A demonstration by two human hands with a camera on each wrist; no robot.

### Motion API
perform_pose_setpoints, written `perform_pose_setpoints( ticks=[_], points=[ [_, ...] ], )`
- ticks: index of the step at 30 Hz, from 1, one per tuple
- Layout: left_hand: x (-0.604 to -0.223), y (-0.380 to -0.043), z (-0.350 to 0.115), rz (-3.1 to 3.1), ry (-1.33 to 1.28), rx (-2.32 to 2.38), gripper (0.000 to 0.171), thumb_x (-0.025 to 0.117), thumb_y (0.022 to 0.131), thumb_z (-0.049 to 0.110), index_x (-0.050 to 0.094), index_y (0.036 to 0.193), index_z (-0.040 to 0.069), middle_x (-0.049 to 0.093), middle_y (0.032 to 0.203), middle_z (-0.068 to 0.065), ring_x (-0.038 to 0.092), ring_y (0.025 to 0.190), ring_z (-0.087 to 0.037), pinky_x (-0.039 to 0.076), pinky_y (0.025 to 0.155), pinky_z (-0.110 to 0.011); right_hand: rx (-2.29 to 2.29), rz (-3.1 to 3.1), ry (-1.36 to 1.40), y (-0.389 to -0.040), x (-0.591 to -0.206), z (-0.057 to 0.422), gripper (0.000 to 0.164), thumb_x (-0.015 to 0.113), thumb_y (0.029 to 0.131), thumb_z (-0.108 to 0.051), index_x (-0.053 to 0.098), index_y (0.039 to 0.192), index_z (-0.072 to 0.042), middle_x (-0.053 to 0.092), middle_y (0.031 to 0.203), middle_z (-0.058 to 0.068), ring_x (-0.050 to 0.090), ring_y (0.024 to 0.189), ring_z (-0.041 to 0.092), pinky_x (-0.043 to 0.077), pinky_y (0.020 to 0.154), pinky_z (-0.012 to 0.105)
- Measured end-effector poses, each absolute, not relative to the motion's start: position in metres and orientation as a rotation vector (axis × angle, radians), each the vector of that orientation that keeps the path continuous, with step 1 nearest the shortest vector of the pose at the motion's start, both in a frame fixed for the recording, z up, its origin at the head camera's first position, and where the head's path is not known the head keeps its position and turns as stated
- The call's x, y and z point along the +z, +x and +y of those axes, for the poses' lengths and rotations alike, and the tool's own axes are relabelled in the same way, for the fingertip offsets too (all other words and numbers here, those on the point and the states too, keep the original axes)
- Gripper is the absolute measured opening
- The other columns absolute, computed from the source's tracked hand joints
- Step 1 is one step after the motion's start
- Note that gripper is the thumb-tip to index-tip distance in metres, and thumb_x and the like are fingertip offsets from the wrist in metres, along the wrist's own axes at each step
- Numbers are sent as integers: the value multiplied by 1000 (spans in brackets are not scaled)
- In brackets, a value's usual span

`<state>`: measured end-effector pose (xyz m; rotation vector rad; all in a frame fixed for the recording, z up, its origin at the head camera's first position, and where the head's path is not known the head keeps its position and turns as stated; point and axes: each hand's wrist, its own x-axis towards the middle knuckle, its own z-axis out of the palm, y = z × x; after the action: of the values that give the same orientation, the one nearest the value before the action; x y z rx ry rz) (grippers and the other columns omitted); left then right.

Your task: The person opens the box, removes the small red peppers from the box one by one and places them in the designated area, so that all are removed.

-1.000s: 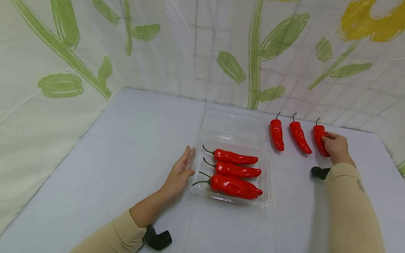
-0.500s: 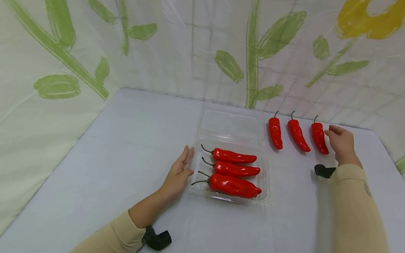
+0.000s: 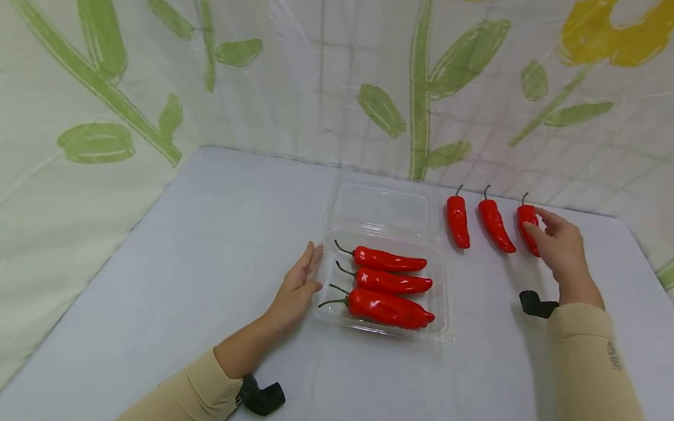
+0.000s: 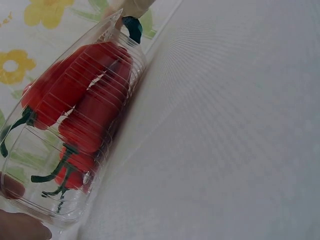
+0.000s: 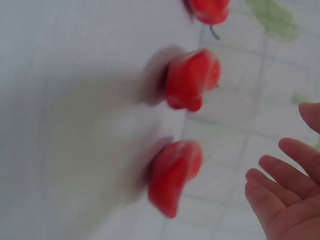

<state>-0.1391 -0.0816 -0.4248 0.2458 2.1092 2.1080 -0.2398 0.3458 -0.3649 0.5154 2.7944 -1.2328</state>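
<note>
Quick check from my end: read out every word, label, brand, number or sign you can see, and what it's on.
No text can be read.
Right sleeve: a small dark mark, like lettering, too small and blurred to read.
Red peppers and clear container: no text I can make out.

Left grip unclenched, right grip loosely spread

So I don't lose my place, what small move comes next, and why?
Perhaps bring the right hand over to the peppers in the open container: its outstretched fingers hold nothing, three peppers lie in a row on the table, and the left hand is against the container's side.
</note>
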Motion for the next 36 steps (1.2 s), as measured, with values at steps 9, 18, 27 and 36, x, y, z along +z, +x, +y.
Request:
perform_pose_setpoints(
  ticks=[9,18,27,36],
  points=[
    [-423,-139,-81,2093,259,2126,72,31,83,-14,0,147,-5,11,156,-17,7,145,-28,9,116,-43,-1245,2854,273,-214,-348,312,71,44,91,-51,21,149,-17,19,154,18,21,139,43,37,100,57],
    [-424,-140,-81,2091,250,2128,71,31,84,-13,0,147,-4,12,156,-17,8,145,-28,10,116,-42,-1198,2843,18,-192,-353,286,66,47,92,-45,26,148,-17,25,152,19,24,137,44,40,95,57],
    [-425,-140,-81,2085,256,2131,71,30,84,-14,0,147,-4,12,156,-17,8,145,-28,10,116,-42,-1173,2870,-485,-169,-355,242,51,57,91,-23,45,139,-13,45,142,14,40,132,34,42,96,50],
    [-425,-139,-81,2078,266,2141,72,30,83,-14,-1,147,-5,11,156,-17,7,145,-28,9,116,-42,-1123,2709,-761,-151,-357,212,49,60,88,-17,49,136,-12,50,139,11,45,129,31,49,90,50]
  ],
)
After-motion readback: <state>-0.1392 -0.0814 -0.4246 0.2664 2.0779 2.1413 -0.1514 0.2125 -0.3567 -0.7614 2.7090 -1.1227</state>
